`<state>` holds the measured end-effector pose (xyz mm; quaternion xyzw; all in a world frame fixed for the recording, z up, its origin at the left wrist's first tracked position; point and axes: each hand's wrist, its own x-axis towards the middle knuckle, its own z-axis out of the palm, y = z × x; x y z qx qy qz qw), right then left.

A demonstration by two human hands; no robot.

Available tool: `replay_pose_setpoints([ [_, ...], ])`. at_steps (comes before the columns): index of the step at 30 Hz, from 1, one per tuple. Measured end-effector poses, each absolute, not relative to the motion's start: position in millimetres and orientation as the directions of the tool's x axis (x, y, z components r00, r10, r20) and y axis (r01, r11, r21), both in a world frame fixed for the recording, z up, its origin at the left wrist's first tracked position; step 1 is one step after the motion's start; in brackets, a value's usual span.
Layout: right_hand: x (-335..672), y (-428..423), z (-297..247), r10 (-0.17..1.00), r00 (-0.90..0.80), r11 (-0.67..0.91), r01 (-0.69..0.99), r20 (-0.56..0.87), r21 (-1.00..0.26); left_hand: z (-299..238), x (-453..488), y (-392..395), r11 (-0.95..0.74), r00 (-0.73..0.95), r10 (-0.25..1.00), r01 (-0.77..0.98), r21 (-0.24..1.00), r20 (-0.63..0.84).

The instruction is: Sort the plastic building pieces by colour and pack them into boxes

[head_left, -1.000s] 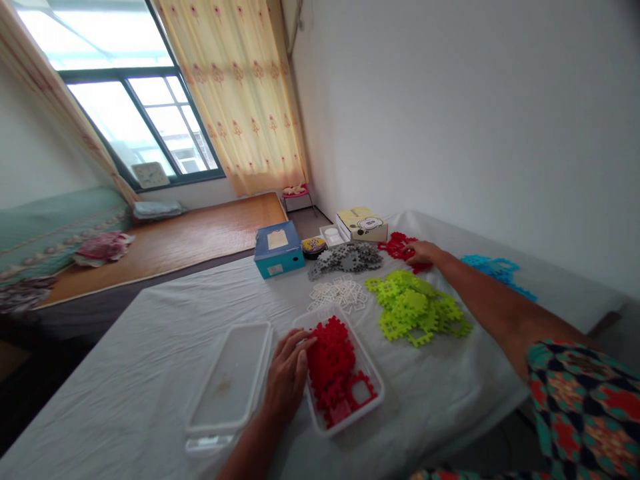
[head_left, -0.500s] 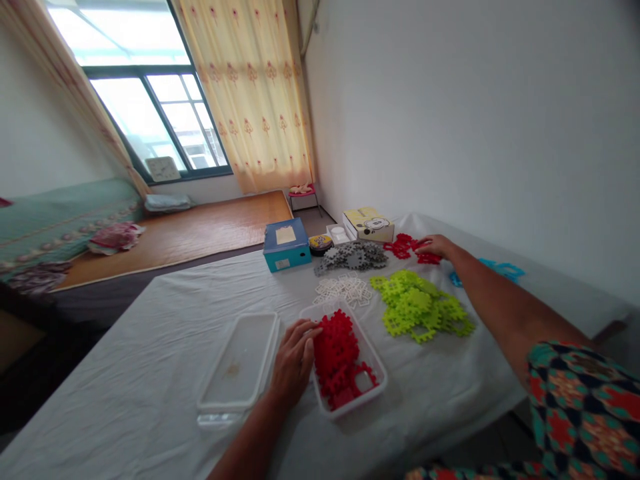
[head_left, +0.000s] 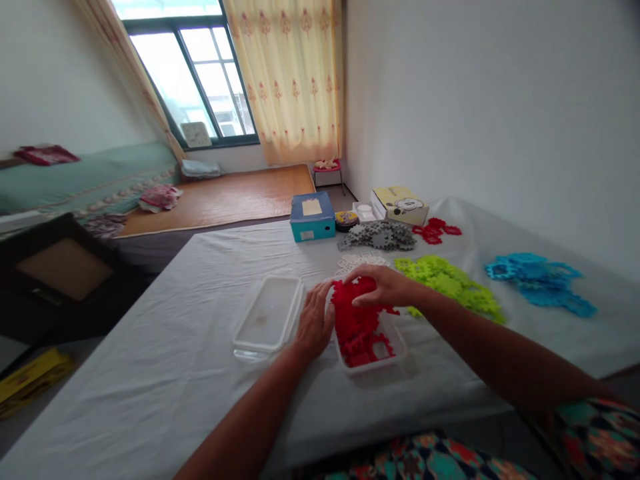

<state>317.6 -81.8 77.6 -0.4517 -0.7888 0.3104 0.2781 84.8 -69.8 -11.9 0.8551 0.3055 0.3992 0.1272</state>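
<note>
A clear plastic container [head_left: 377, 366] stands on the cloth near the table's front, heaped with red gear-edged plastic pieces [head_left: 357, 327]. My left hand [head_left: 316, 320] rests against its left side, fingers stretched out toward the far end and touching the rim or the red pieces there. Over the far part of the heap is my right hand [head_left: 385, 285], its fingers curled on red pieces at the top; some stick out below the palm. How many it grips I cannot tell. To the left of my left hand lies a clear lid with a white rim [head_left: 270, 313].
Lime-green pieces [head_left: 453, 287] lie under and beyond my right forearm, blue pieces [head_left: 540, 280] farther right. Behind are white pieces [head_left: 363, 261], grey pieces [head_left: 380, 236], more red pieces [head_left: 435, 231], a blue box [head_left: 313, 217], a round tin [head_left: 347, 220] and a yellow box [head_left: 400, 205].
My right hand has come from the far red pile to the container with red pieces; fewer remain in that pile. My left hand stays by the container. The view has shifted.
</note>
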Motion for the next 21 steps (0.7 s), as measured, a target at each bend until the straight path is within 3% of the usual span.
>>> replay_pose_setpoints([
  [3,309.1,-87.8,74.9,0.857,-0.466,0.476,0.550,0.220,-0.686,-10.6,83.4,-70.4,-0.784,0.514,0.621,0.401,0.474,0.592],
  [9,323.7,-120.7,82.6,0.849,-0.482,0.453,0.458,0.214,-0.765,-7.0,83.6,-67.0,-0.771,0.519,0.636,0.444,0.456,0.571],
  [13,299.6,-137.1,68.1,0.861,-0.473,0.327,0.228,0.189,-0.917,-8.4,84.6,-64.6,-0.766,0.504,0.642,0.444,0.464,0.578],
  [17,294.2,-124.3,70.6,0.899,-0.332,0.312,0.028,0.286,-0.950,-8.1,84.4,-65.0,-0.762,0.486,0.647,0.435,0.480,0.587],
  [19,307.5,-117.0,78.9,0.923,-0.229,0.326,0.038,0.309,-0.945,-7.0,83.7,-66.0,-0.762,0.488,0.647,0.435,0.479,0.586],
  [21,324.0,-115.6,84.4,0.937,-0.200,0.330,0.231,0.288,-0.915,-5.8,83.1,-66.8,-0.766,0.496,0.642,0.438,0.470,0.585],
])
